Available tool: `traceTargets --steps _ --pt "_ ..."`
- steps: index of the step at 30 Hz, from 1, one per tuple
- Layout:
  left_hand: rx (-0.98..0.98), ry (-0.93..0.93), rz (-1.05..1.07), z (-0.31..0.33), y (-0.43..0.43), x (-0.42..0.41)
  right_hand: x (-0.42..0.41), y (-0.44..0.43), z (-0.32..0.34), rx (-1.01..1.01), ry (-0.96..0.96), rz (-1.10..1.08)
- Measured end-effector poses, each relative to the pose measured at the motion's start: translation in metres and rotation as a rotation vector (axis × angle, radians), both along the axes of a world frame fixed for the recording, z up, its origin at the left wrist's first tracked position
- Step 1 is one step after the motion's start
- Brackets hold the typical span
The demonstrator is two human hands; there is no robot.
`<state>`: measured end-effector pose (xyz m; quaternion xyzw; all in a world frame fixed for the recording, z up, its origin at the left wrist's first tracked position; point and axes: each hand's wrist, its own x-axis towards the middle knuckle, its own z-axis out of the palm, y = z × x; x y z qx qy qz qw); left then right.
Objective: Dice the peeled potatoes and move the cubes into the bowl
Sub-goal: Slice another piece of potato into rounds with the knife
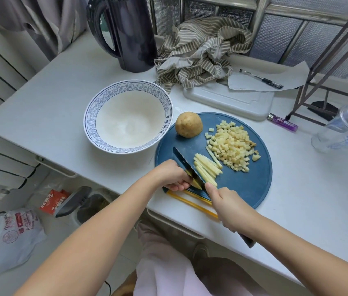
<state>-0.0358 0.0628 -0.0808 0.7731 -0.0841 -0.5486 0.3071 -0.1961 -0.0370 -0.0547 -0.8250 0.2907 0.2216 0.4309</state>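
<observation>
Here, left hand (174, 177) clasps potato piece (195, 185) against the knife (187, 165) right hand (226, 205) grips.

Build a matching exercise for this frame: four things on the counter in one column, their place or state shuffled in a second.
1. bowl
2. whole potato
3. potato cubes
4. pen

A. lying on the sheet of paper
B. piled on the right of the blue board
C. empty, left of the board
D. uncut, at the board's far-left edge

Pairs: 1-C, 2-D, 3-B, 4-A
</observation>
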Motion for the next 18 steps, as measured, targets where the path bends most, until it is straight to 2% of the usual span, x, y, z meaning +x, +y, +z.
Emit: traceTargets --steps 12,18 --pt "-0.009 0.049 0.022 -0.004 0.002 0.005 0.001 0.002 -0.016 -0.001 -0.055 -0.085" --pt "-0.013 0.121 0.05 0.0 0.003 0.006 -0.003 -0.011 -0.016 0.087 -0.055 -0.126"
